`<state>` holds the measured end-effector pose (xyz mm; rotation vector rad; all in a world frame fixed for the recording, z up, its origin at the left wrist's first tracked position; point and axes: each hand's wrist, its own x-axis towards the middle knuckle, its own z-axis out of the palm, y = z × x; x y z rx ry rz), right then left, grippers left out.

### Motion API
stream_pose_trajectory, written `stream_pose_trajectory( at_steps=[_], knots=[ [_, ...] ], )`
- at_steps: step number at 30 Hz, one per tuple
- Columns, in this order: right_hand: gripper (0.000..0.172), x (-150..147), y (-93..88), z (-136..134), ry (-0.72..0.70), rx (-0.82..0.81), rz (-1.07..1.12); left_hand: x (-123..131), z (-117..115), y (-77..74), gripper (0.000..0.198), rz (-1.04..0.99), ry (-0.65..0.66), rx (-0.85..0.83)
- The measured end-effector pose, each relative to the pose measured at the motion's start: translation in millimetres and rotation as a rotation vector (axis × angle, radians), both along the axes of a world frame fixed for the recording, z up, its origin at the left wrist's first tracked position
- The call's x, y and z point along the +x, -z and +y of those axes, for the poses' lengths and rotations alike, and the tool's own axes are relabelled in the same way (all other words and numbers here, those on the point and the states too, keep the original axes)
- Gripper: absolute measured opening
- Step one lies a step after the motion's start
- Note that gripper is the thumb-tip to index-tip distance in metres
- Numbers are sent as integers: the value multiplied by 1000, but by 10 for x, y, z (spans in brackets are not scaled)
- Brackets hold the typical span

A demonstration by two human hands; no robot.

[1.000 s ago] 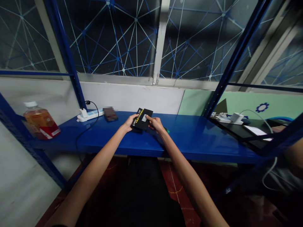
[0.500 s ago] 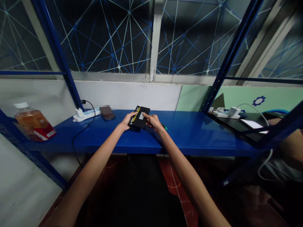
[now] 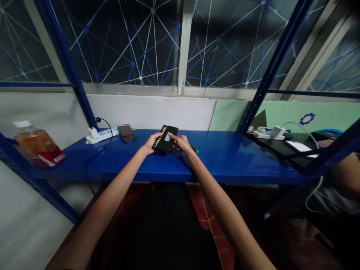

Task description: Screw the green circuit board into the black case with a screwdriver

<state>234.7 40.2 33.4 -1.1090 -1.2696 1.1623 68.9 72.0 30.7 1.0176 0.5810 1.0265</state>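
Observation:
A flat black device point(image 3: 165, 138) with a yellow strip along one edge and a small white label is held tilted just above the blue shelf point(image 3: 225, 161). My left hand point(image 3: 149, 144) grips its left side. My right hand point(image 3: 182, 143) is closed on its right side, with the forefinger resting near the label. A green-tipped tool point(image 3: 195, 150) lies on the shelf just behind my right hand.
A white power strip point(image 3: 99, 135) with a black cable lies at the back left, beside a small dark object point(image 3: 126, 133). A bottle of orange drink point(image 3: 36, 144) stands far left. At right, a black tray point(image 3: 292, 153) holds chargers and papers; another person's arm point(image 3: 345, 174) shows there.
The view has shifted slightly, so everything sits a little lower left than before. Both hands keep the same hold on the black device.

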Motion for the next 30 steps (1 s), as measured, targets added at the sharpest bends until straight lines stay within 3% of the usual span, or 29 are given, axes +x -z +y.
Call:
stream_pose_trajectory(
  at_steps=[5,13,24,30],
  knots=[
    [49,4,-22,-9,15,-3,-2,-3,4,-12,21,-19,-51,9],
    [50,-13,-37,-46,-11,-16,-27,3,-16,10,18,0,-10,54],
    [51,-9,2,-17,-58,44,-63,15,-135,-68,19,27,12,22],
    [57,1,18,-28,-27,124,-274,-2,-134,-47,31,81,47,26]
  ],
)
